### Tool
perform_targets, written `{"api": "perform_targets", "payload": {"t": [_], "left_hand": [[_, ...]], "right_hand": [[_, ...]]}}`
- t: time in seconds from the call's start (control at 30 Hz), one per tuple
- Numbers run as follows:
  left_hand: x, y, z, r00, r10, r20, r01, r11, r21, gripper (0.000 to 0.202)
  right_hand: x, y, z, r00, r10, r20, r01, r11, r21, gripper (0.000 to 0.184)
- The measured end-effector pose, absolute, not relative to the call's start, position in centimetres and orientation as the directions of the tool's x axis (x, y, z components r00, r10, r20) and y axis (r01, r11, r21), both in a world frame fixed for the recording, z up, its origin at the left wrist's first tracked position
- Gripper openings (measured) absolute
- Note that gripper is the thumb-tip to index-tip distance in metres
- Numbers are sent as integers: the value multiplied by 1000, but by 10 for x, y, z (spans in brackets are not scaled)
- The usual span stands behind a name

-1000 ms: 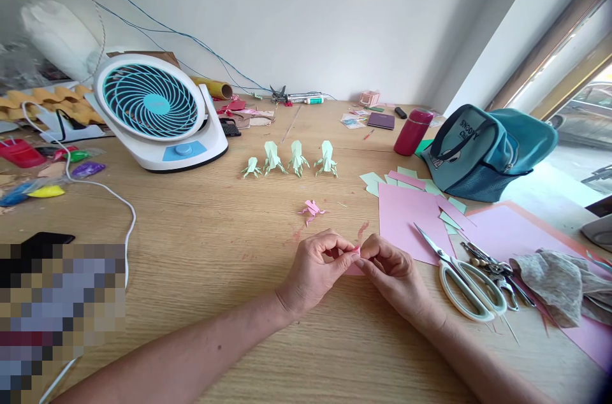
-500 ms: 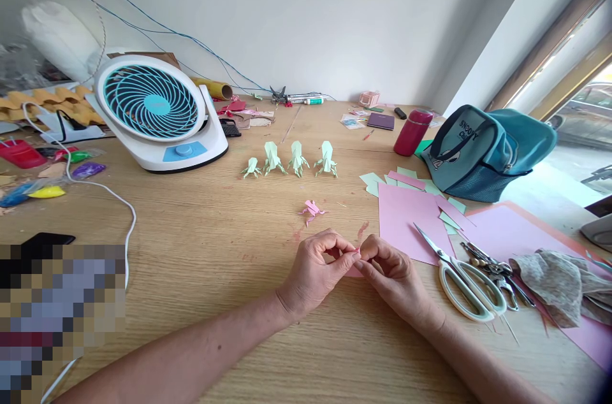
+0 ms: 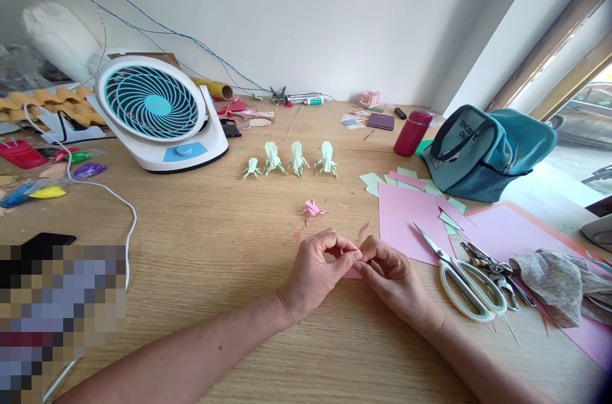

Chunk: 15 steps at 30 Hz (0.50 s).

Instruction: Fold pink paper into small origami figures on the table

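While pinching pink paper (image 3: 352, 274) with left hand (image 3: 318, 270) and right hand (image 3: 396, 280), close together at the fingertips (image 3: 354, 256), has now mostly covered the bit poking up there a second ago. Probably means pressing a fold down. Held on near side of pink figure (image 3: 312, 208), showing mainly as sliver below.

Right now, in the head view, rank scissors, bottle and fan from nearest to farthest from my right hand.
From your right hand:
1. Scissors: just to its right.
2. Bottle: beyond it, toward the back.
3. Fan: far back on the left.
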<state>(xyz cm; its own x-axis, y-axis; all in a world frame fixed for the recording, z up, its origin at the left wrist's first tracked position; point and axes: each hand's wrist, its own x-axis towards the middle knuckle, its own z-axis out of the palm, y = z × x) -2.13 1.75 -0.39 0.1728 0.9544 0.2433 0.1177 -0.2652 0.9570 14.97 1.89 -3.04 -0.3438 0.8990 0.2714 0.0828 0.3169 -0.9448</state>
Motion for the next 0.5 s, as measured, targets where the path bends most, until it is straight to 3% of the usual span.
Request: {"api": "perform_targets", "payload": {"t": [0.2,0.5], "left_hand": [[-22,16,-2,168,949,267,108,-287,952,13],[-24,21,-7,273,945,178,-48,-172,984,11]], "right_hand": [[150,19,-31,-347,895,280,95,330,-939,15],[150,18,-32,-360,889,284,103,340,-935,15]]}}
